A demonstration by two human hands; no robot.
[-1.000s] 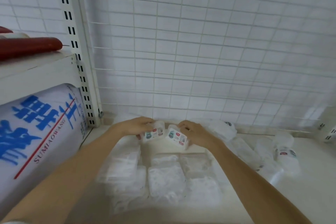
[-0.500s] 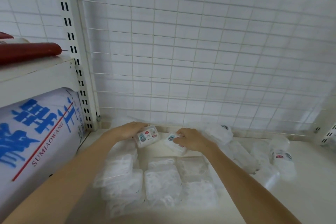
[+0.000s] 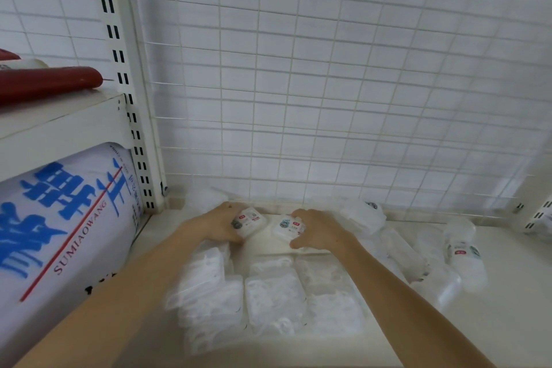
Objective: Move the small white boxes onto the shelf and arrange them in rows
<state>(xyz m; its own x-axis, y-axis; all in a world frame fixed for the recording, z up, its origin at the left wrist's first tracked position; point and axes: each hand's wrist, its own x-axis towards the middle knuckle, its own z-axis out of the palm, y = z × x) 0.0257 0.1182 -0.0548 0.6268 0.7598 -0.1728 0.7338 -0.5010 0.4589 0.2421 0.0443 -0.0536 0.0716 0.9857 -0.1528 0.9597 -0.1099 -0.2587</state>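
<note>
nearest, blurred clear boxes point(image 3: 274, 302) lie in rows on the shelf point(image 3: 493, 323), just below both hands. the left hand point(image 3: 219, 224) curls round one small white box point(image 3: 249, 218); the right hand point(image 3: 319, 228) curls round another box point(image 3: 288, 227) just beside it. behind them stands the wire grid point(image 3: 328, 84).

Seemingly white boxes point(image 3: 249, 219), blue-lettered sack point(image 3: 65, 212)
</note>
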